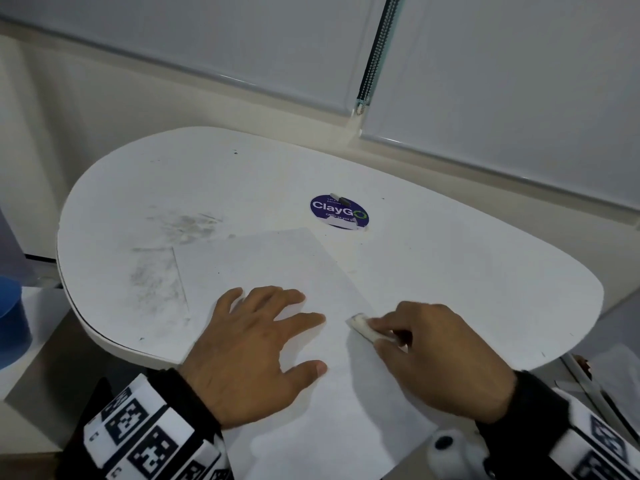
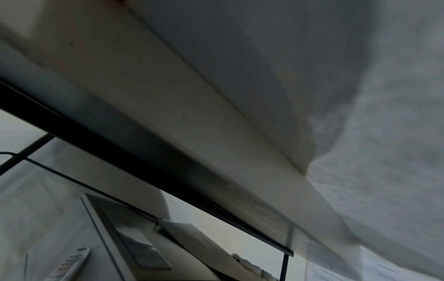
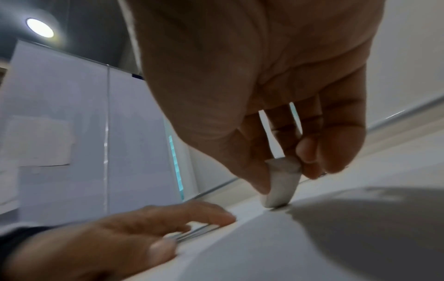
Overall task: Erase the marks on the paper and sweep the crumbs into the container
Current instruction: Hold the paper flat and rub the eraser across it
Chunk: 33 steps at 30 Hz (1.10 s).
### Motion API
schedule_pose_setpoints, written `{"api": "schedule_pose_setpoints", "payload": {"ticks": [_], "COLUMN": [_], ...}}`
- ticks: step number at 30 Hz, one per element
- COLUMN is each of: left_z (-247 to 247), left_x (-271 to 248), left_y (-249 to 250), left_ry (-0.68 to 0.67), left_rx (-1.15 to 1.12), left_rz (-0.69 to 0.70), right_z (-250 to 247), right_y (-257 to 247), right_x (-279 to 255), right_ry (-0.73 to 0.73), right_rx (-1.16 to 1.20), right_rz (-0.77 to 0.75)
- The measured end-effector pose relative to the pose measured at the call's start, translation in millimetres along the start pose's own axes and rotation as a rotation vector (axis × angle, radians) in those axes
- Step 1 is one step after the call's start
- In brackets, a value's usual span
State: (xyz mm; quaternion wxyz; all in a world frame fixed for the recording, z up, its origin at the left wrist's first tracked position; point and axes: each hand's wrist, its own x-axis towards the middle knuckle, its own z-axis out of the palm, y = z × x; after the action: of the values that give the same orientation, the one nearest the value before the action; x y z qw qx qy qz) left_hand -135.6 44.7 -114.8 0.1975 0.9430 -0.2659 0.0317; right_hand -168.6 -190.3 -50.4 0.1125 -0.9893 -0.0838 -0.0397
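Observation:
A white sheet of paper [image 1: 294, 271] lies on the rounded white table [image 1: 467, 258], its near end hanging over the front edge. My left hand [image 1: 263, 337] lies flat on the paper [image 3: 264, 247] with fingers spread, pressing it down; the same left hand [image 3: 125, 233] shows low in the right wrist view. My right hand [image 1: 440, 351] pinches a white eraser [image 1: 367, 328] and holds its tip on the paper near the right edge. In the right wrist view the eraser [image 3: 281, 182] sits between thumb and fingers of the right hand [image 3: 276, 95]. No marks on the paper are legible.
Grey graphite smudges [image 1: 162, 268] stain the table left of the paper. A round purple ClayGo sticker [image 1: 339, 212] with a small dark-tipped object on it lies behind the sheet. A blue container [image 1: 12, 320] stands off the table's left edge. The left wrist view is dark and blurred.

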Motion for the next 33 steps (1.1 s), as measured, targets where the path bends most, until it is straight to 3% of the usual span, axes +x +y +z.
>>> {"api": "schedule_pose_setpoints", "payload": {"ticks": [7,13,17,20,25,33], "left_z": [0,-2,-3,-5,-4,0], "left_x": [1,-1,0,0,0,-4], "left_y": [0,2,3,4,6,15], "left_ry": [-0.021,-0.025,-0.040,-0.057,-0.021,-0.106], "left_rx": [0.012,0.003,0.014,0.064,0.055,0.099], "left_rz": [-0.007,-0.014,-0.020,-0.028,-0.050,-0.012], "right_z": [7,0,4,2,-18,-4], "right_y": [-5,1,-4,-9,4,-17], "right_x": [34,-3,24,37,7,37], "right_ry": [0.065,-0.007,0.060,0.030,-0.066,0.051], "right_rx": [-0.065,-0.038,-0.036,-0.011,-0.028,-0.022], "right_rz": [0.014,-0.007,-0.014,-0.009,0.018,-0.008]}}
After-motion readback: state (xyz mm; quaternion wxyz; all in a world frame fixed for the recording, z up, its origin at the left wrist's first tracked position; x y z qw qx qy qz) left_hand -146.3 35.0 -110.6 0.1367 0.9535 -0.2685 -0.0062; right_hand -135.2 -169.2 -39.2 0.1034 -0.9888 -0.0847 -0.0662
